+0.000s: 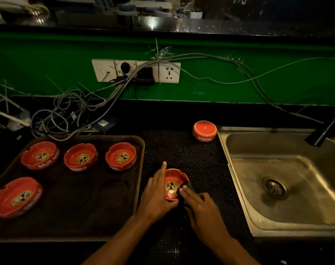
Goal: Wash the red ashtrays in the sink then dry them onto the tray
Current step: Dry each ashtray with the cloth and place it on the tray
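We had the red ashtray (174,185) on the black mat (183,148) at six o'clock, between tray (71,207) and sink (277,178): our left hand (157,196) curled round its rim, our right hand (199,205) pressing a dark cloth (185,188) into it with fairly straight fingers. Four ashtrays (80,158) sat dried on the tray at nine o'clock; we judged this the fifth. One upturned ashtray (204,131) waited at one o'clock. Nothing blocked the way.

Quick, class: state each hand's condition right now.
Left hand: holds the ashtray on the mat.
Right hand: presses a dark cloth into it.
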